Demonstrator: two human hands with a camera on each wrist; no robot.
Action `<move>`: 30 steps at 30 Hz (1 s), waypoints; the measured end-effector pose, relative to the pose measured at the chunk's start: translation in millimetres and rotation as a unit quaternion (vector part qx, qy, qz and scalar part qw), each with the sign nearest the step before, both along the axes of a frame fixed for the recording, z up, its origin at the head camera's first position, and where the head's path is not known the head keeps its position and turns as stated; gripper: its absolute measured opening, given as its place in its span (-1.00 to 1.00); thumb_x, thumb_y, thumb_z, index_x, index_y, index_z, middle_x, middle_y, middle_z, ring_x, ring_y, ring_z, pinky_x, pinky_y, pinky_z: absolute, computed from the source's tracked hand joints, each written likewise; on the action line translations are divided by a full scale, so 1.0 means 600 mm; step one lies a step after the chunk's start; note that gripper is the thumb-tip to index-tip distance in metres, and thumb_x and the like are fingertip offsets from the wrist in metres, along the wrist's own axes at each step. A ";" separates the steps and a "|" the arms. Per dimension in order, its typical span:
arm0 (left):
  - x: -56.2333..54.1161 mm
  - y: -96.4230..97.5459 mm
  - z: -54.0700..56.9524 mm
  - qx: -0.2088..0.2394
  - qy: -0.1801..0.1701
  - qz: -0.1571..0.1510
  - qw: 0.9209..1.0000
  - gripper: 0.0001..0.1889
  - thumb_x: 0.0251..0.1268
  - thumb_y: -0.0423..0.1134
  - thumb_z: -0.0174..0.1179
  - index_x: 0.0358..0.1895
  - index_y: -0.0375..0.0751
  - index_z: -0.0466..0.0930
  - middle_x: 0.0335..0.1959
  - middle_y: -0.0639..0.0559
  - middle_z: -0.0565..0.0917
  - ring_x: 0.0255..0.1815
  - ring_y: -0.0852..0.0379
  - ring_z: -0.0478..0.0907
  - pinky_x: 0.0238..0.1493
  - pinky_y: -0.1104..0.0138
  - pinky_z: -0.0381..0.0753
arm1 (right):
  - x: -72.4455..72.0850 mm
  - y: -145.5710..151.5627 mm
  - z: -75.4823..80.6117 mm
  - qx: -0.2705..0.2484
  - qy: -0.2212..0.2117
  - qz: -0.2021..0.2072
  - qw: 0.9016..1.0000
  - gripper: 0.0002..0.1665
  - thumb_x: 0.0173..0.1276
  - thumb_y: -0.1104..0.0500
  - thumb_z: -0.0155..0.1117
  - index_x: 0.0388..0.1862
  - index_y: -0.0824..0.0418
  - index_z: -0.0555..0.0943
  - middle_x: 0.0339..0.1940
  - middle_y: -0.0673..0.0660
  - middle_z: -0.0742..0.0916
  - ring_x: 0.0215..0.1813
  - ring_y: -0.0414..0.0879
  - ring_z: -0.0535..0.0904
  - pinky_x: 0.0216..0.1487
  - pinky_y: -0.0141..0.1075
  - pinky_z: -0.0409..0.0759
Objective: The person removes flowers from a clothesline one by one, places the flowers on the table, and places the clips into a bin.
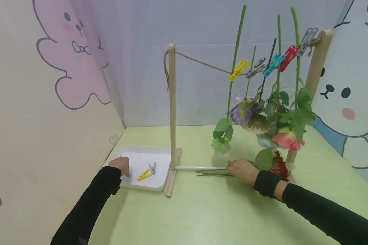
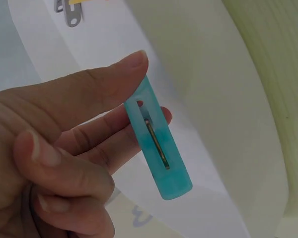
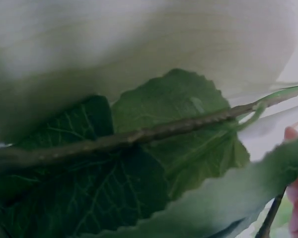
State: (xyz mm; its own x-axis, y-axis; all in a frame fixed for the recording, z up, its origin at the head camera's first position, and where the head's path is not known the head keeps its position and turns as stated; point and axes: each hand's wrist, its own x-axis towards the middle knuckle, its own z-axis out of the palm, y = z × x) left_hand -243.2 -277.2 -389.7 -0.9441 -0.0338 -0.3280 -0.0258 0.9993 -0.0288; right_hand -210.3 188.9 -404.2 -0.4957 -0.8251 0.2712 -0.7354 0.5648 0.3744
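Over the white tray, my left hand [image 1: 121,165] pinches a teal clothespin [image 2: 161,148] between thumb and fingers; the left wrist view shows it closely. A yellow clothespin [image 1: 144,175] and a grey clothespin [image 1: 152,168] lie in the tray [image 1: 132,148]. My right hand [image 1: 243,171] is low beneath the hanging flowers, its fingers curled on the thin stem of a flower lying on the table. Stems [image 1: 214,175] stick out to its left, and a dark red flower [image 1: 280,166] lies on its right. Leaves [image 3: 184,119] cover most of the right wrist view, partly hiding the fingers.
A wooden stand [image 1: 172,109] carries a twine line [image 1: 202,63]. Several artificial flowers hang upside down from it by clothespins, among them a purple flower [image 1: 241,114] and a pink flower [image 1: 286,140]. A white rod [image 1: 187,167] runs along the stand's base.
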 end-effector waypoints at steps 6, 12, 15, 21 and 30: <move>-0.010 -0.022 -0.016 0.003 0.012 0.030 0.999 -0.62 -0.15 -0.23 0.42 -0.27 -0.39 0.55 -0.41 -0.13 0.60 -0.46 0.02 0.44 -0.38 0.17 0.49 | -0.008 -0.001 0.002 0.007 -0.018 0.007 1.000 -0.80 -0.04 0.42 0.37 -0.56 0.21 0.53 -0.61 0.02 0.46 -0.64 -0.20 0.34 -0.65 -0.41 0.31; -0.018 -0.034 -0.027 0.015 0.011 0.053 0.998 -0.62 -0.17 -0.22 0.42 -0.28 -0.38 0.54 -0.39 -0.15 0.60 -0.44 0.00 0.46 -0.34 0.12 0.51 | -0.008 -0.008 0.006 -0.021 -0.045 -0.002 0.999 -0.81 -0.04 0.34 0.40 -0.57 0.20 0.51 -0.61 0.03 0.46 -0.63 -0.19 0.37 -0.63 -0.43 0.32; -0.022 -0.033 -0.027 0.016 0.010 0.055 0.998 -0.60 -0.16 -0.20 0.42 -0.26 -0.39 0.55 -0.36 -0.18 0.61 -0.42 -0.01 0.46 -0.31 0.09 0.52 | -0.007 -0.010 0.009 -0.021 -0.046 -0.018 0.999 -0.79 -0.07 0.25 0.44 -0.59 0.19 0.52 -0.61 0.02 0.47 -0.62 -0.19 0.40 -0.61 -0.44 0.35; -0.019 -0.031 -0.026 0.021 0.002 0.068 0.997 -0.61 -0.13 -0.19 0.41 -0.27 -0.41 0.56 -0.42 -0.14 0.58 -0.44 0.01 0.44 -0.37 0.17 0.48 | 0.004 -0.013 0.018 -0.026 -0.058 -0.038 0.997 -0.76 -0.16 0.20 0.49 -0.60 0.19 0.55 -0.60 0.02 0.50 -0.58 -0.16 0.46 -0.58 -0.42 0.42; -0.018 -0.034 -0.026 0.026 0.000 0.064 0.998 -0.61 -0.12 -0.19 0.41 -0.28 -0.42 0.55 -0.48 -0.08 0.53 -0.46 0.03 0.41 -0.41 0.24 0.44 | 0.022 -0.006 0.024 -0.026 -0.073 -0.073 0.994 -0.78 -0.14 0.26 0.49 -0.64 0.18 0.55 -0.60 0.04 0.49 -0.56 -0.12 0.46 -0.61 -0.36 0.41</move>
